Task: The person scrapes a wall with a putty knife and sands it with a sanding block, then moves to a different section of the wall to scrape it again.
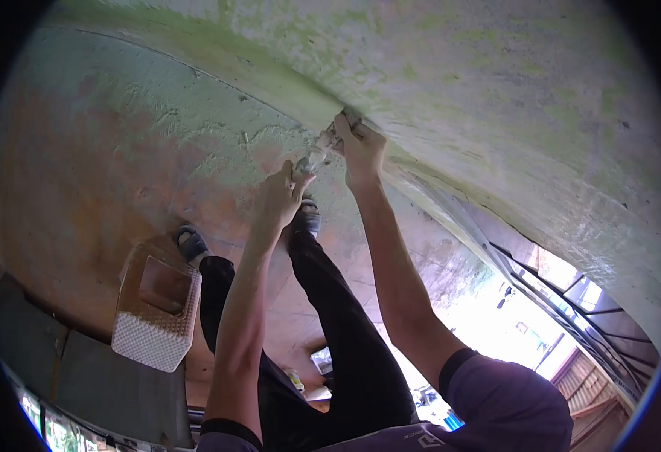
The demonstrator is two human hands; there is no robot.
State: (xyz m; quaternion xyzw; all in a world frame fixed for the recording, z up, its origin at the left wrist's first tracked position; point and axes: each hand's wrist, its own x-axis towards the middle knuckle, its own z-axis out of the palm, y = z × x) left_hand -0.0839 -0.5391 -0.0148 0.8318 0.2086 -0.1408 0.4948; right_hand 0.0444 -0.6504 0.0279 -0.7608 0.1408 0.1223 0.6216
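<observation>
A patchy green wall (496, 113) is rising at far right; I'm gripping a pale, indistinct piece (318, 153) between left hand (276, 197) and right hand (364, 154).

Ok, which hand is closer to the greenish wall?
The right hand, at the lower edge of the wall; the left hand is farther away, over the floor.

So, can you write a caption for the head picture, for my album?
Left hand and right hand hold a crumpled, pale thing beside a greenish wall.
</observation>
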